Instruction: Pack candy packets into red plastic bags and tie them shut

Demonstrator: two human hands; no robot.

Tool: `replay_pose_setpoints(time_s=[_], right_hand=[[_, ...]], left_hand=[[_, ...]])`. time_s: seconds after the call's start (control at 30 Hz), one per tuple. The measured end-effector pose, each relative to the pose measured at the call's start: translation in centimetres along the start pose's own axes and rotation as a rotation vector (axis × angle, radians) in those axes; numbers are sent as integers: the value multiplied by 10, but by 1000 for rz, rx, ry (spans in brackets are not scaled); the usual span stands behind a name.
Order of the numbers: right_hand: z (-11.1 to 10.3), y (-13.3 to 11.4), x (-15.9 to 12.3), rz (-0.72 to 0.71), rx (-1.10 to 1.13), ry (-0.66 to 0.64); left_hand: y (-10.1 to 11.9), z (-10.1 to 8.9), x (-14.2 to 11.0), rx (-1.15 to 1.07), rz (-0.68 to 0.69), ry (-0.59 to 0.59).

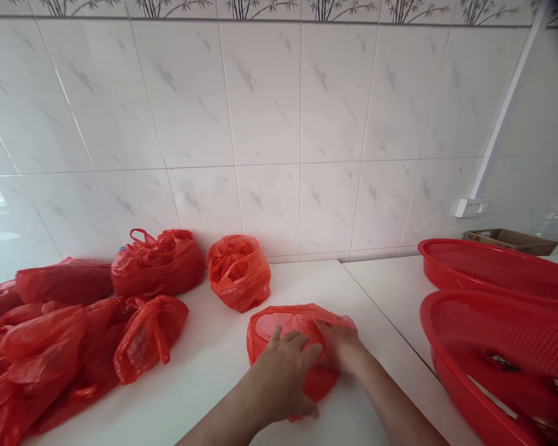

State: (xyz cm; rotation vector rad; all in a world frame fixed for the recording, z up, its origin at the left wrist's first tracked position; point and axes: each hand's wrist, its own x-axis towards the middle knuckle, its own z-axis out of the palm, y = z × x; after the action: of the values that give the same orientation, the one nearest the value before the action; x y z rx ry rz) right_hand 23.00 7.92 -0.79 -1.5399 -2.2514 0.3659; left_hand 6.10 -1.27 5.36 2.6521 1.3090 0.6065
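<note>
A red plastic bag [283,317] lies on the white table in front of me, its film bunched and partly see-through. Over its near side is my left hand [283,375], with fingers spread and the fingertips at the plastic. My right hand [339,347] is at the bag's right side and grips the film there. Some of its fingers are hidden by the plastic. What the bag contains cannot be made out.
Several filled red bags [41,347] are heaped on the left. A rounded red bag [239,272] and a larger tied bag [158,266] stand by the tiled wall. Red plastic baskets [446,347] are at right, with a cardboard box [511,240] behind.
</note>
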Motion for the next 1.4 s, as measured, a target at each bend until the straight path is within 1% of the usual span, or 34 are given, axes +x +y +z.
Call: replay_pose_setpoints(time_s=[0.07,0.1,0.13,0.2,0.3,0.37,0.43,0.5,0.6,0.63,0.7,0.77,0.8,0.87,0.9,0.93,1.0,1.1,1.17,1.23,1.3,1.33,1.4], right_hand=[[-8,2,0,-23,8,-4],[-11,4,1,-18,3,-1],[-15,6,3,10,-1,19],[-19,10,6,113,-18,63],[-23,14,10,245,-42,122],[-26,15,11,267,-48,129],[-29,14,10,257,-60,117],[-32,9,8,234,-83,97],[-36,-8,3,181,-121,95],[-35,-15,1,135,-128,101],[-33,-28,-5,-16,-125,97],[-27,-35,-10,-172,-101,35],[-24,-36,-13,-222,-82,-15],[-18,-35,-15,-247,-37,-110],[-15,-34,-15,-246,-17,-130],[-14,-34,-15,-245,-3,-121],[-17,-37,-14,-258,1,-19],[-33,-53,-20,-339,-2,221],[-48,-64,-33,-403,47,361],[-63,-70,-54,-426,121,455],[-79,-66,-78,-411,168,509],[-87,-59,-89,-378,166,521],[-105,-36,-109,-240,98,529]], left_hand=[[-8,8,-7,58,-59,-54],[-13,11,-11,82,-66,-63],[-18,11,-16,101,-61,-58],[-24,9,-26,138,-50,-38],[-26,5,-39,189,-25,-47],[-27,7,-47,213,30,8],[-32,13,-54,248,86,104],[-37,22,-59,295,102,186],[-43,29,-63,339,25,258],[-44,30,-64,343,-9,273],[-46,30,-64,338,-64,286],[-49,30,-64,312,-97,287],[-52,30,-64,288,-110,283],[-58,33,-66,236,-133,279],[-60,35,-66,213,-140,282],[-63,37,-67,195,-146,287],[-66,40,-67,173,-150,306],[-72,42,-68,162,-138,333],[-79,45,-68,179,-109,326],[-88,48,-70,221,-69,302],[-97,52,-71,254,-46,266],[-102,55,-72,261,-29,254],[-107,58,-74,259,2,252]])
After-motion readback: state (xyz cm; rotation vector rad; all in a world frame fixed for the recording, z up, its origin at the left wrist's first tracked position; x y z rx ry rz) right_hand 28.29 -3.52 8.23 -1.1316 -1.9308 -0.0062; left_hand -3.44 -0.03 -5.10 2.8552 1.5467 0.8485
